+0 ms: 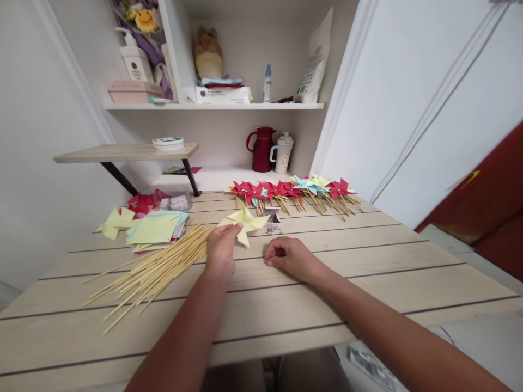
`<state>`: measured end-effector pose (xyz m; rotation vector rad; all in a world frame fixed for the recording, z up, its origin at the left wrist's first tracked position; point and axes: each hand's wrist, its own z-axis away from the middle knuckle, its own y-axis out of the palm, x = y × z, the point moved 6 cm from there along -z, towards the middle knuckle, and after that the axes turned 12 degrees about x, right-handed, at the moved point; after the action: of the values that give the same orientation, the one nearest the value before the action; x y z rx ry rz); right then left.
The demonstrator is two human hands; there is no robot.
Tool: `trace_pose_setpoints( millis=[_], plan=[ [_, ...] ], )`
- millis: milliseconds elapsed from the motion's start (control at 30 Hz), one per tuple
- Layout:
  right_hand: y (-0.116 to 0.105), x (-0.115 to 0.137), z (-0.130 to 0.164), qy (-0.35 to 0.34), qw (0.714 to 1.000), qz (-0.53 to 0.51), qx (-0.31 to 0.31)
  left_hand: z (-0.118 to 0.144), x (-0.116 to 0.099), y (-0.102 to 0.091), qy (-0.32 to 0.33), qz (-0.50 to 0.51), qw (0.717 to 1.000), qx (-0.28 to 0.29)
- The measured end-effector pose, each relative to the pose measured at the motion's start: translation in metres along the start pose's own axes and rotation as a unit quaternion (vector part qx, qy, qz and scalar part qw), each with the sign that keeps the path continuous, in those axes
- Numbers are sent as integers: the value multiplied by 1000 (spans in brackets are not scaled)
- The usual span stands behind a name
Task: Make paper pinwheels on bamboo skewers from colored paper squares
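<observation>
While left hand (221, 248) grips yellow pinwheel (244, 220), right hand (288, 256) pinches closed, contents unclear.

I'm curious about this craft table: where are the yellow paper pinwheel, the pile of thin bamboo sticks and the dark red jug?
yellow paper pinwheel (245, 220), head view, on its folded centre.
pile of thin bamboo sticks (163, 264), head view, mid-pile.
dark red jug (262, 151), head view, on its body.

Yellow paper pinwheel (244, 220), folded, four-pointed, no stick, held just above wooden tabletop beside bamboo skewers.
</observation>
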<state>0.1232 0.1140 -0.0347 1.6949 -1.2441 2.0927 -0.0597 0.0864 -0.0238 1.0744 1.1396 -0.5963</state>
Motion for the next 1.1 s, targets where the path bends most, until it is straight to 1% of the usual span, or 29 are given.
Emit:
trace_pose_setpoints(
  millis=[200,367,467,533,700,833,967,1100],
  plan=[
    [1,0,-1,1,1000,0,4,0,2,1,-6,2,1000,10],
    [-1,4,0,-7,999,45,-2,0,2,0,-6,0,1000,10],
    [-1,11,1,-23,998,65,-7,0,1,-1,-2,-4,1000,7],
    [-2,21,4,-43,998,51,-13,1,0,-1,3,-5,1000,5],
    [-16,58,16,-106,989,49,-92,5,-4,2,23,-20,1000,4],
    [-29,82,16,-149,978,66,-133,9,-11,5,44,-48,998,-8],
    [-41,92,5,-172,964,100,-177,12,-19,8,71,-81,994,-14],
    [-45,91,-7,-176,956,118,-201,14,-25,15,114,-113,987,19]
  ],
)
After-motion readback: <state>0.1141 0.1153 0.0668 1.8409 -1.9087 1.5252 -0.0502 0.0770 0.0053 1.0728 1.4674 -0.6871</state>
